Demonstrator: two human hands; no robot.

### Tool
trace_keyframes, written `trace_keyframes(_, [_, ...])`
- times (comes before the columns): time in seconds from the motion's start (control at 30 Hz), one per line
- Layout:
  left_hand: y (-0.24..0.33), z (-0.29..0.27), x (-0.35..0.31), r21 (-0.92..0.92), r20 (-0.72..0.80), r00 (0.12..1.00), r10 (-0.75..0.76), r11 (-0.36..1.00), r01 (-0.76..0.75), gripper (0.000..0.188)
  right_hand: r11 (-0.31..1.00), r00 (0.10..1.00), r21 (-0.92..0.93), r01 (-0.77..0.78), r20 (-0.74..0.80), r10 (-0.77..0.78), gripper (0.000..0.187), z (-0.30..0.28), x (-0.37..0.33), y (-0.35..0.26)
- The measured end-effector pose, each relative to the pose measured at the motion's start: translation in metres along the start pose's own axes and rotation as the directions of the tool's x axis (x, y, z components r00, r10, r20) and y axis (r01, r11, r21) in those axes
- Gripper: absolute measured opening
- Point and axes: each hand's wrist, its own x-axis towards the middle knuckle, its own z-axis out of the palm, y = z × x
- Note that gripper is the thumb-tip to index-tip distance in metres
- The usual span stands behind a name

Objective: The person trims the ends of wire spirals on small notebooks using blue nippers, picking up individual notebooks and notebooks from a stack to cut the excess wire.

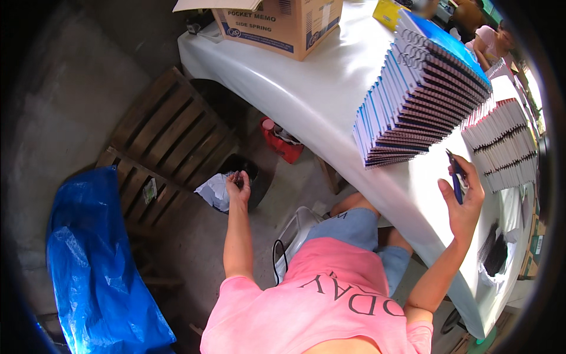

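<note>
White-draped table [283, 76] below, right fingers [471, 172] grip blue-handled pliers [457, 187]; left fingers [245, 180] pinch something dark [237, 179], indistinct.

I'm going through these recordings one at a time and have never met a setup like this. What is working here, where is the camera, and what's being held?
There is no machine: these are a person's own bare hands. The one picture comes from a wide fisheye camera worn on the head, looking down, so straight edges bend near the rim. On the white-covered table stand a tall stack of spiral-bound notebooks, a second stack beside it and a cardboard box. The right hand holds a small blue-handled hand tool, tip upward. The left hand is away from the table, near crumpled white material; something dark shows at its fingers, too small to identify.
</note>
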Motion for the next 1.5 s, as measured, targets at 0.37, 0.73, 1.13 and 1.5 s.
trace_keyframes(0.37, [0.053, 0.043, 0.009, 0.448, -0.130, 0.988, -0.089, 0.883, 0.139, 0.100, 0.998, 0.998, -0.016, -0.065, -0.009, 0.065, 0.043, -0.001, -0.023, 0.032])
trace_keyframes(0.73, [-0.004, 0.110, -0.061, 0.607, 0.355, 0.927, 0.125, 0.723, -0.330, 0.037, 0.999, 0.994, -0.018, -0.040, -0.105, 0.038, 0.042, 0.001, -0.028, 0.014])
trace_keyframes(1.13, [-0.136, 0.276, -0.356, 0.014, 0.999, 0.030, 0.012, 0.684, -0.729, 0.052, 0.869, 0.913, -0.451, 0.204, -0.234, -0.336, 0.039, 0.018, 0.019, -0.059])
trace_keyframes(1.5, [-0.147, 0.284, -0.361, 0.062, 0.987, 0.151, 0.053, 0.741, -0.669, 0.037, 0.859, 0.902, -0.506, 0.076, -0.332, -0.275, 0.042, 0.035, 0.035, -0.067])
